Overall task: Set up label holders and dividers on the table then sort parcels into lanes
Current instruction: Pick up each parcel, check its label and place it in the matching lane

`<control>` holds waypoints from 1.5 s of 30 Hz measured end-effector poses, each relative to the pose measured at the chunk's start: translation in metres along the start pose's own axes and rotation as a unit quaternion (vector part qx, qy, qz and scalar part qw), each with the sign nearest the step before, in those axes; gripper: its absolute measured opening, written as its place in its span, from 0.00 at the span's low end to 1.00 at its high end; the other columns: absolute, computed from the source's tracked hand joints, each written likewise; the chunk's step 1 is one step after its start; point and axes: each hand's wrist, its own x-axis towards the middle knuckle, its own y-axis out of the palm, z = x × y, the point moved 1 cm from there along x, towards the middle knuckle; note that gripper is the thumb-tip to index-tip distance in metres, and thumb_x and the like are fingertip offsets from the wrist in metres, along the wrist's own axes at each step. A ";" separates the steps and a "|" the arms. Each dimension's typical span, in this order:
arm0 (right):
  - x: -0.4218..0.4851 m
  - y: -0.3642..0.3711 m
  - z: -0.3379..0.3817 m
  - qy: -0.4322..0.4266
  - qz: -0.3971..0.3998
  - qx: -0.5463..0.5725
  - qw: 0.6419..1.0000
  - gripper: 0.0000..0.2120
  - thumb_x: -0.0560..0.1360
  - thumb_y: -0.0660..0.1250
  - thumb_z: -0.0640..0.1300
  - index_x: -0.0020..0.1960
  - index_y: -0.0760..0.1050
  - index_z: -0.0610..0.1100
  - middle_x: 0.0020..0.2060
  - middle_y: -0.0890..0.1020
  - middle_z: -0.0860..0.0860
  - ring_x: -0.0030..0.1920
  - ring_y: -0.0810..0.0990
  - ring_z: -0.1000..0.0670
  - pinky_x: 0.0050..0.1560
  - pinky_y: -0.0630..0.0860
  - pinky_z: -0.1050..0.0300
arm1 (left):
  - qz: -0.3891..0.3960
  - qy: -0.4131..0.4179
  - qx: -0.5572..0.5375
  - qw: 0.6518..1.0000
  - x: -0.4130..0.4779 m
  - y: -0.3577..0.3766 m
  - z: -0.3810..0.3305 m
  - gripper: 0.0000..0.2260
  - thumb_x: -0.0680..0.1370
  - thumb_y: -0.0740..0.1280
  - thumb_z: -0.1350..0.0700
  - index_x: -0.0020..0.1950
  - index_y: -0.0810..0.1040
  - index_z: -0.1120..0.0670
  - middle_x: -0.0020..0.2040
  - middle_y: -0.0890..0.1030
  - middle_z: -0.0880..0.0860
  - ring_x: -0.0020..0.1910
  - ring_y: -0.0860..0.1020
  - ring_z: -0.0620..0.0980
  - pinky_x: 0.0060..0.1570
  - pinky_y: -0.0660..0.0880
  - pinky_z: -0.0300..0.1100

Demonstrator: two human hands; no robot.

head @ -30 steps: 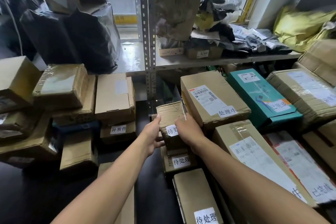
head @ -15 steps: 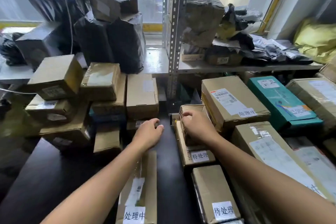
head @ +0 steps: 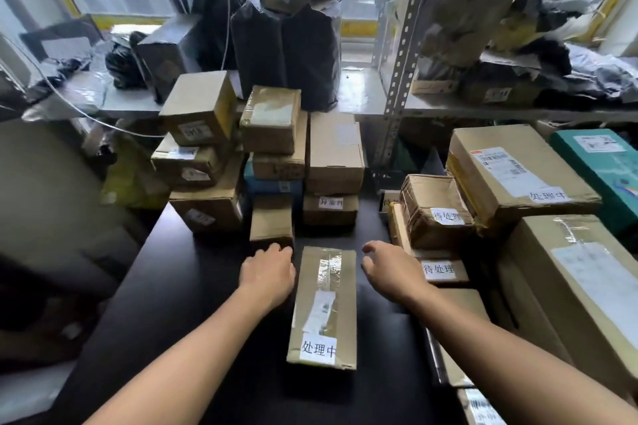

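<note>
A long brown parcel (head: pixel 324 307) with clear tape and a white label lies on the dark table (head: pixel 193 304) between my hands. My left hand (head: pixel 267 271) hovers at its left far corner, fingers loosely curled, holding nothing. My right hand (head: pixel 386 269) hovers to its right, fingers loosely curled, also holding nothing. Just right of that hand a small taped parcel (head: pixel 433 209) with a white label sits on top of a flat labelled box (head: pixel 442 269). A stack of brown boxes (head: pixel 269 155) stands at the far side of the table.
Large labelled cartons (head: pixel 518 172) and a teal box (head: pixel 607 169) fill the right side. A metal shelf (head: pixel 386 97) behind carries black bagged parcels (head: pixel 286 55). A perforated upright post (head: pixel 400 55) rises at the middle. A white cable (head: pixel 69 103) hangs at the left.
Both hands let go of the small taped parcel on the right stack and drew back toward me. They now flank the long parcel. The view shifted left.
</note>
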 end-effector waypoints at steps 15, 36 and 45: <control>-0.041 0.046 0.001 0.225 0.153 0.529 0.804 0.18 0.84 0.52 0.59 0.60 0.77 0.53 0.52 0.82 0.49 0.42 0.77 0.48 0.32 0.76 0.57 | 0.188 -0.198 -0.660 0.700 -0.040 0.039 0.007 0.20 0.82 0.50 0.35 0.63 0.74 0.44 0.55 0.80 0.50 0.54 0.79 0.55 0.53 0.78 0.58; -0.030 -0.077 0.006 0.077 0.011 0.583 0.809 0.19 0.84 0.53 0.59 0.66 0.76 0.53 0.60 0.82 0.48 0.43 0.79 0.50 0.33 0.75 0.58 | 0.087 -0.016 -0.711 0.697 -0.008 -0.078 -0.023 0.18 0.83 0.54 0.39 0.61 0.79 0.44 0.60 0.81 0.51 0.57 0.80 0.58 0.46 0.78 0.54; -0.065 -0.171 -0.045 0.007 -0.094 0.517 0.851 0.18 0.84 0.52 0.58 0.64 0.77 0.56 0.61 0.81 0.54 0.59 0.78 0.46 0.50 0.74 0.51 | 0.095 0.065 -0.732 0.671 -0.007 -0.135 -0.111 0.20 0.83 0.52 0.39 0.61 0.80 0.45 0.54 0.85 0.53 0.54 0.82 0.57 0.47 0.79 0.55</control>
